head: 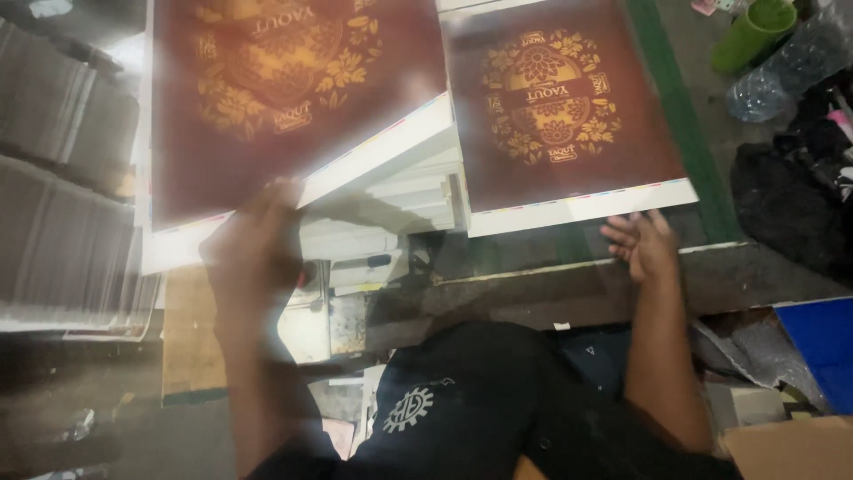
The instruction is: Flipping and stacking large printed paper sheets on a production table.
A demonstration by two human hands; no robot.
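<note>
My left hand (253,244), blurred by motion, grips the lower edge of a dark red printed sheet (293,98) with a gold ornamental emblem and a white margin. The sheet is lifted and tilted over the left stack. My right hand (641,244) hovers open, palm up, just below the near edge of a second stack of the same red and gold sheets (569,107), holding nothing.
Piles of grey paper (62,196) fill the left side. A green cup (753,34) and a clear plastic bottle (791,67) lie at the top right, next to dark cloth (791,204). A blue sheet (822,342) and cardboard (791,449) sit at the lower right.
</note>
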